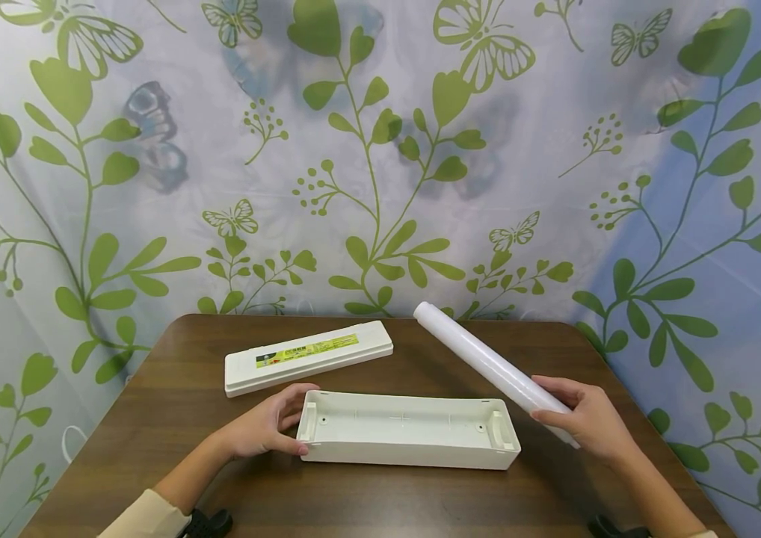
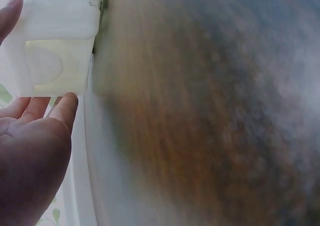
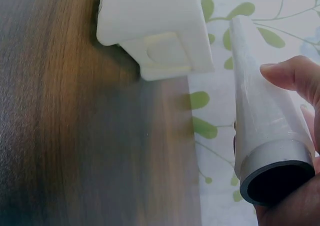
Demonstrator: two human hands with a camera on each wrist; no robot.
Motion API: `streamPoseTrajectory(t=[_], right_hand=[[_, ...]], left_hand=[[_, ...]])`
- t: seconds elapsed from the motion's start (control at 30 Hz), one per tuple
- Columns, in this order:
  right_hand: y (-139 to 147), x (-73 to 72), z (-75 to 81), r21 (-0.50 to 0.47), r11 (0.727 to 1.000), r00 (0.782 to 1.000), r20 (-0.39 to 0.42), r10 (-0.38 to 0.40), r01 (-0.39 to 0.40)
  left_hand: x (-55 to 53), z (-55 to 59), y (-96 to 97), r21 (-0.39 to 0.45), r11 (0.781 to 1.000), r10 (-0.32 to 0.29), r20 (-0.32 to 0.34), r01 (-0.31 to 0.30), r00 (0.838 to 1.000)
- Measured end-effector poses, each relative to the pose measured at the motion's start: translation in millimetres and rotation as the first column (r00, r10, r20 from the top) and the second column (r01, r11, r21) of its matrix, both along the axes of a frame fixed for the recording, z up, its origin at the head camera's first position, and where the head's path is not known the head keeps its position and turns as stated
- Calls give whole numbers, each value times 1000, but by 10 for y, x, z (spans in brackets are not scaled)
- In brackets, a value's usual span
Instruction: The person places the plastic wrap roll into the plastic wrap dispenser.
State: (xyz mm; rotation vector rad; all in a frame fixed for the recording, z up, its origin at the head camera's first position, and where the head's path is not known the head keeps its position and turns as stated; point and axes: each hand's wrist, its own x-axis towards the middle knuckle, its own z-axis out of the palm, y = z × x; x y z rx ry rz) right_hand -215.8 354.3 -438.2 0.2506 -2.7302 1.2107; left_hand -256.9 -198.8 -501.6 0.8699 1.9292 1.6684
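A roll of cling film (image 1: 488, 359) is gripped near its lower end by my right hand (image 1: 578, 415). It slants up and to the left, just right of an open white box (image 1: 404, 452). In the right wrist view, the cling film roll (image 3: 267, 111) shows its hollow dark core end, with the thumb along its side. My left hand (image 1: 266, 426) holds the box's left end, thumb at the front corner and fingers at the back. The left wrist view shows that box end (image 2: 55, 66) between thumb and fingers. Small holders stand inside both box ends.
A white lid (image 1: 309, 359) with a yellow-green label lies behind the box, to the left. Everything rests on or above a dark brown wooden table (image 1: 380, 508). A curtain (image 1: 380, 187) with green leaves and butterflies hangs behind the table.
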Motion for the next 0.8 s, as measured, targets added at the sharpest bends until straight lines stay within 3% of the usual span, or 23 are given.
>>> streamPoseTrajectory(t=[0.8], right_hand=[[-303, -115, 34, -90, 984, 988, 27, 154, -152]], left_hand=[[10, 3, 10, -5, 1000, 2, -10, -2, 1000]])
